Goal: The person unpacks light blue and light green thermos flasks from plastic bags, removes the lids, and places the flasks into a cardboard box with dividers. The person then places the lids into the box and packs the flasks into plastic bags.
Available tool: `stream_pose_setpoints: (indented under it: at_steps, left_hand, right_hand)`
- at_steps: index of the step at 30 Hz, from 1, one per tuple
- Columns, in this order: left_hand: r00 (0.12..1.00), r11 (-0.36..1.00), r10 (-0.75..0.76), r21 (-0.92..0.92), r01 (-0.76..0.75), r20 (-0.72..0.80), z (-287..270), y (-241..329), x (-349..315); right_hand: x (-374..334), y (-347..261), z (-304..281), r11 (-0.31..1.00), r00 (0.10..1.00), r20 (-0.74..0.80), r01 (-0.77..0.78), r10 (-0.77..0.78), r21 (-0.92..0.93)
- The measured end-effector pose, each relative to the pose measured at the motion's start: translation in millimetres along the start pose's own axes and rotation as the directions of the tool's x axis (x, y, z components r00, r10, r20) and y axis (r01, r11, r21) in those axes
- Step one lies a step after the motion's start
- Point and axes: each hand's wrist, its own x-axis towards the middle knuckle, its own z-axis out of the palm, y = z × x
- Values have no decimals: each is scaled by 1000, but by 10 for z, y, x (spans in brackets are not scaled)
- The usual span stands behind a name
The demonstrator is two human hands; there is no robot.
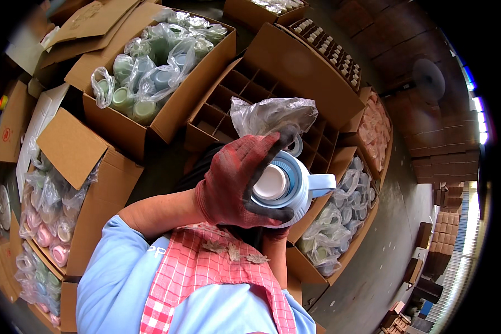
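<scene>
My left hand [234,181], in a red glove with dark fingertips, is wrapped round the near end of a light blue jug [303,192]. The jug's mouth faces up toward me, with a white round stopper [270,182] inside the blue rim, and its pale handle sticks out to the right. Below the jug, only a small red-gloved part of my right hand [276,233] shows; its fingers are hidden. Just beyond the jug, a clear plastic bag [273,116] lies over a carton with cardboard dividers [249,82], beside another pale blue rim [295,146].
An open carton [170,114] at the far left holds bagged green and blue jugs. Another carton [108,195] on the left has pink and white bagged ones. To the right stand a carton of bagged jugs [339,214] and one of pink pieces [374,131] on the grey floor [367,278].
</scene>
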Motion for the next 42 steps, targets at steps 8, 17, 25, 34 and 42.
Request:
stream_pose_setpoints:
  at_steps: [8, 17, 25, 34, 42]
  left_hand:
    - [996, 992, 92, -88, -90, 15, 6, -45, -21]
    - [986, 976, 14, -217, 23, 169, -129, -472, -230]
    - [713, 606, -679, -415, 678, 173, -508, -1101, -717]
    - [463, -73, -848, -922, 379, 257, -524, -1585, -1342]
    - [660, 299, -742, -825, 479, 115, -488, -1489, -1214]
  right_hand:
    - [-40, -101, 62, 998, 998, -31, -61, 61, 29]
    - [179, -355, 249, 933, 949, -106, -266, 298, 243]
    - [894, -411, 728, 764, 934, -286, -341, 213, -548]
    - [1712, -587, -733, -343, 875, -238, -397, -422, -852]
    - [2053, -391, -1668, -831, 906, -323, -392, -274, -394]
